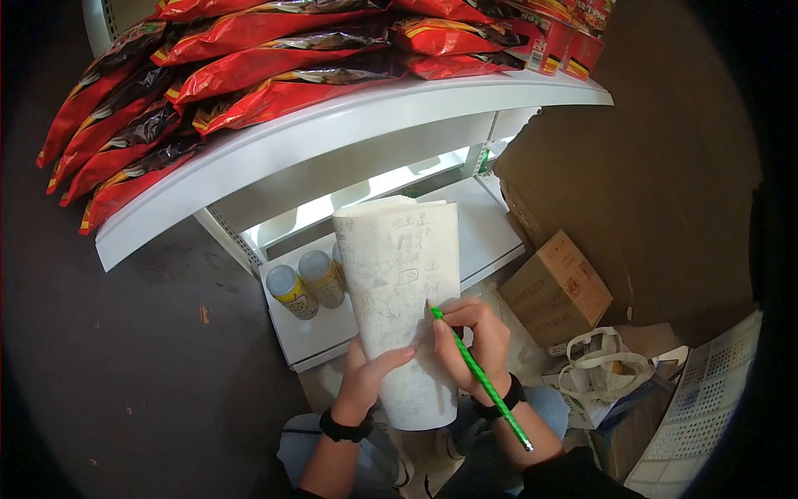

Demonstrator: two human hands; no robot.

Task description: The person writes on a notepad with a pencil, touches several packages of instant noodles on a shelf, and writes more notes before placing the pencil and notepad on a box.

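Observation:
My left hand (371, 374) is closed on the lower left edge of a folded sheet of paper (399, 316), its thumb lying across the front. Grey handwriting covers much of the upper part of the sheet. In my right hand (480, 341) is a green pencil (482, 378), pinched between thumb and fingers. The pencil's tip points at the writing near the sheet's right side, though whether it touches cannot be made out. Black bands circle both wrists.
A white shelf (349, 114) ahead bears stacked red packets (274, 91) and red cups (549, 41). Below, cans (293, 293) stand on the white bottom shelf (312, 343). To the right are a cardboard box (559, 289), a bag (603, 374) and a white plastic basket (702, 407).

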